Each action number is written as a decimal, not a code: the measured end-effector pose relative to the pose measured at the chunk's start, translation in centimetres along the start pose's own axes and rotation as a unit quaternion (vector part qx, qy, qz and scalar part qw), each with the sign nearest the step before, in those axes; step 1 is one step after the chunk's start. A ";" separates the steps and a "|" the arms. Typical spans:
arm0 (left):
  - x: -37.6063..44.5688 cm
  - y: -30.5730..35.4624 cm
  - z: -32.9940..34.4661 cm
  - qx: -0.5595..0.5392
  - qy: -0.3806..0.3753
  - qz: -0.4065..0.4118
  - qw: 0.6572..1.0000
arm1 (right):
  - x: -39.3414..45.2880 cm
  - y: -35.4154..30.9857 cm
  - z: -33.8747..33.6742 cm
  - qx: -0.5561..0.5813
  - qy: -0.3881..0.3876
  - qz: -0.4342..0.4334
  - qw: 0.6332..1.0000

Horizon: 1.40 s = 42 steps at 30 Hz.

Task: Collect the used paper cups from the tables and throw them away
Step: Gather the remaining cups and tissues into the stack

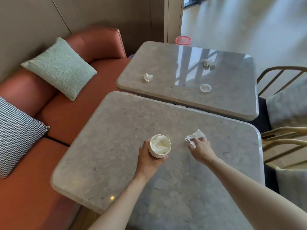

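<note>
My left hand (147, 159) grips a white paper cup (159, 146) stuffed with crumpled tissue, held upright over the near grey stone table (116, 146). To its right, my right hand (200, 147) reaches onto a crumpled white napkin (195, 135) lying on the same table; its fingertips touch the napkin. On the far table (166, 63) lie a crumpled white tissue (147, 77), a darker crumpled wad (208, 64) and a clear plastic lid (205, 87). A pink mesh waste bin (183, 41) stands on the floor beyond the far table.
An orange sofa (74, 105) with a green cushion (59, 67) and a houndstooth cushion (15, 136) runs along the left. Wooden chairs (282, 138) stand at the right of both tables. Pale floor lies at the upper right.
</note>
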<state>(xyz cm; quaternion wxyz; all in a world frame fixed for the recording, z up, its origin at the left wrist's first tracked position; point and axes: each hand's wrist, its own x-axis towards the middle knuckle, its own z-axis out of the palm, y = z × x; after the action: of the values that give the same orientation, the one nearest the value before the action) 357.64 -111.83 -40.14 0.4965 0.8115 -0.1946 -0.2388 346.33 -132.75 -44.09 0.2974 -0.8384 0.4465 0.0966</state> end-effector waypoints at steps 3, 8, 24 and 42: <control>0.1 0.1 -0.2 0.002 0.000 0.006 1.000 | 0.6 0.1 0.8 -0.039 -0.048 -0.031 0.998; 0.2 0.1 0.0 0.004 -0.009 0.006 1.000 | -0.8 1.3 1.9 -0.097 -0.075 -0.036 0.992; -1.4 1.2 0.8 0.005 0.011 0.028 1.000 | -5.3 -2.5 -1.6 0.278 0.093 0.014 0.956; -6.2 4.5 1.3 0.059 -0.048 0.172 0.982 | -15.8 -8.8 -7.7 -0.127 -0.106 -0.166 0.972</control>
<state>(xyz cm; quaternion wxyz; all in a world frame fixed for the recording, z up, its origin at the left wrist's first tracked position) 351.49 -111.24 -35.44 0.4714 0.7815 -0.3685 -0.1769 343.37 -122.62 -27.49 0.2466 -0.9167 0.2506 0.1901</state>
